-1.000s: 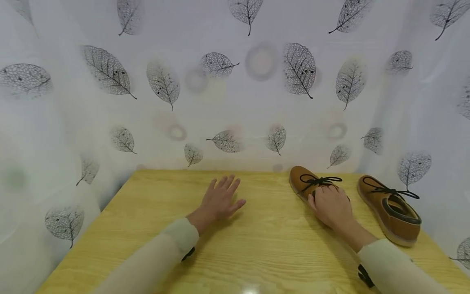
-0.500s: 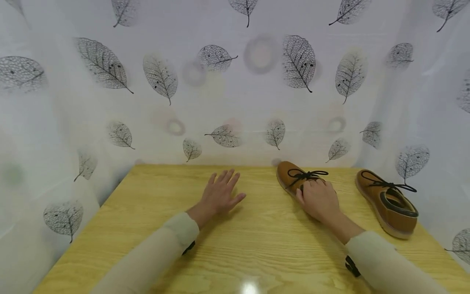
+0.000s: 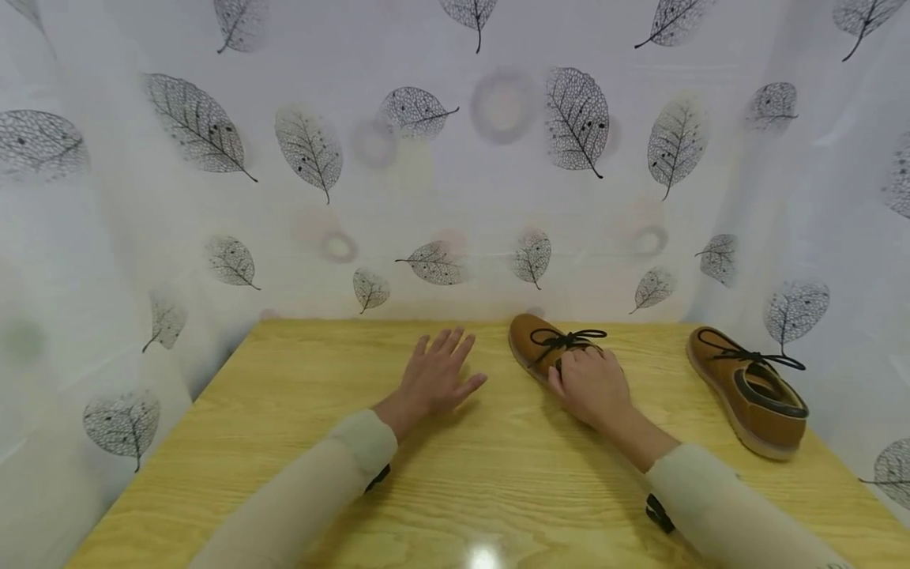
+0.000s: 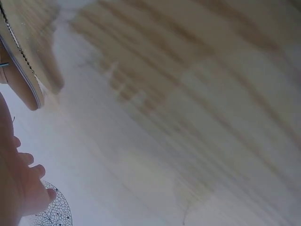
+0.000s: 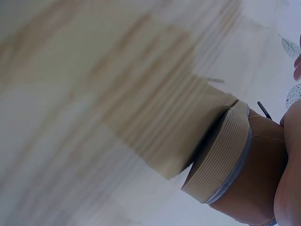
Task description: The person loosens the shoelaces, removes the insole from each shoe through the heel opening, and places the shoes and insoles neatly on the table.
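A brown lace-up shoe (image 3: 535, 344) with black laces sits toward the table's back edge, toe pointing away and leftward. My right hand (image 3: 592, 385) grips it from above at its opening, fingers curled in behind the bow and covering the heel part. In the right wrist view the shoe's pale ridged sole (image 5: 225, 155) shows close over the glossy table. To its left, my left hand (image 3: 436, 374) is spread palm down above the wood, holding nothing. The left wrist view catches part of the left hand (image 4: 23, 183) and the shoe's toe (image 4: 21, 82).
A matching brown shoe (image 3: 771, 423), laces tied in a bow, stands at the right side of the yellow wood-grain table (image 3: 498, 490). A white curtain (image 3: 455, 205) printed with leaves hangs behind the table and along both sides.
My right hand has moved the gripped shoe leftward, away from the other shoe and closer to my left hand. The left hand has shifted slightly right, still spread.
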Demonstrator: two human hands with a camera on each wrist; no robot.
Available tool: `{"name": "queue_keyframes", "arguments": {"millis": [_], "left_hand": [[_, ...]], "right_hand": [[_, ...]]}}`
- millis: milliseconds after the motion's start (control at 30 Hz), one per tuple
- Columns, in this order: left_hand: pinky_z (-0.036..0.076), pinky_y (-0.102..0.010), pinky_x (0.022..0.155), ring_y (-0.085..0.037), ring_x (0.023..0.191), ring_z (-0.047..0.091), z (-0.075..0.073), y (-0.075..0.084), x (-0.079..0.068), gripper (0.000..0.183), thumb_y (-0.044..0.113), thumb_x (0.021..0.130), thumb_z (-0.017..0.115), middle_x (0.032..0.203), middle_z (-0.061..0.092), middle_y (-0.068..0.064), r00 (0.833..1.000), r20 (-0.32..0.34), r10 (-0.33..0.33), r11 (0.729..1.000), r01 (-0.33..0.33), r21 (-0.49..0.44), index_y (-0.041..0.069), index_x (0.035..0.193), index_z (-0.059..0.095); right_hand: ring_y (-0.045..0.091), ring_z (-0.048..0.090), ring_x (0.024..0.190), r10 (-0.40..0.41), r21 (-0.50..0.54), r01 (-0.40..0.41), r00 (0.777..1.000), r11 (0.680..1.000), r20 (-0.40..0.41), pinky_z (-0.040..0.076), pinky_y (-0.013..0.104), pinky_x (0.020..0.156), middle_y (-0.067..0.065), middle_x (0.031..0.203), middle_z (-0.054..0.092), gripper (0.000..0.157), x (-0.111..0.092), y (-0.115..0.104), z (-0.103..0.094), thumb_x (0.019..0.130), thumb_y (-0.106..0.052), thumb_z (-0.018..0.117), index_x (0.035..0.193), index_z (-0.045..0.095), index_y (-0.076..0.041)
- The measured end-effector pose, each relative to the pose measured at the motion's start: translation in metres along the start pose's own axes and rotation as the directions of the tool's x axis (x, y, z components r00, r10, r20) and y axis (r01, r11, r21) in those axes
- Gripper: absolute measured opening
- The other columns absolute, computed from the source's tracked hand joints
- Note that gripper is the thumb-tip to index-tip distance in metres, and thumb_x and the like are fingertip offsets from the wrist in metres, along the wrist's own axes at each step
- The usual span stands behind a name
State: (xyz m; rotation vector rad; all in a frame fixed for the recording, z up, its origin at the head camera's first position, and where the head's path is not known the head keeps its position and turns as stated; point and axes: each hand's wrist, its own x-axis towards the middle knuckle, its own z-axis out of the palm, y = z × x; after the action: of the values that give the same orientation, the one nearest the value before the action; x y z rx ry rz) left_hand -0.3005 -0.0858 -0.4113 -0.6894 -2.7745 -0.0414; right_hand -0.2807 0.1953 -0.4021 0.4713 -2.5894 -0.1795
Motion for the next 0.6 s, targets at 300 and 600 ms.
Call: {"name": "queue_keyframes", "arguments": {"millis": [300,600], "left_hand": [[0.020,-0.056,0.120,-0.029,0.151,0.026,0.000,0.009,0.007,0.077,0.066,0.099,0.032,0.165,0.026,-0.008,0.999,0.053,-0.003,1.000,0.003,0.005,0.019,0.159,0.027],[0.021,-0.055,0.119,-0.029,0.150,0.028,0.004,0.021,0.012,0.076,0.066,0.099,0.032,0.164,0.027,-0.007,0.998,0.047,0.028,0.999,-0.030,0.029,0.018,0.158,0.030]], "right_hand": [[0.031,0.060,0.074,0.005,0.010,-0.005,1.000,1.000,0.021,0.042,0.045,0.069,0.011,0.077,0.064,0.038,0.004,-0.011,-0.004,0.098,-0.038,0.052,0.077,0.060,-0.006],[0.031,0.061,0.077,-0.009,-0.001,0.009,1.000,1.000,0.002,0.044,0.046,0.070,0.012,0.080,0.066,0.039,0.002,-0.016,-0.001,0.098,-0.038,0.053,0.081,0.062,-0.005]]}}
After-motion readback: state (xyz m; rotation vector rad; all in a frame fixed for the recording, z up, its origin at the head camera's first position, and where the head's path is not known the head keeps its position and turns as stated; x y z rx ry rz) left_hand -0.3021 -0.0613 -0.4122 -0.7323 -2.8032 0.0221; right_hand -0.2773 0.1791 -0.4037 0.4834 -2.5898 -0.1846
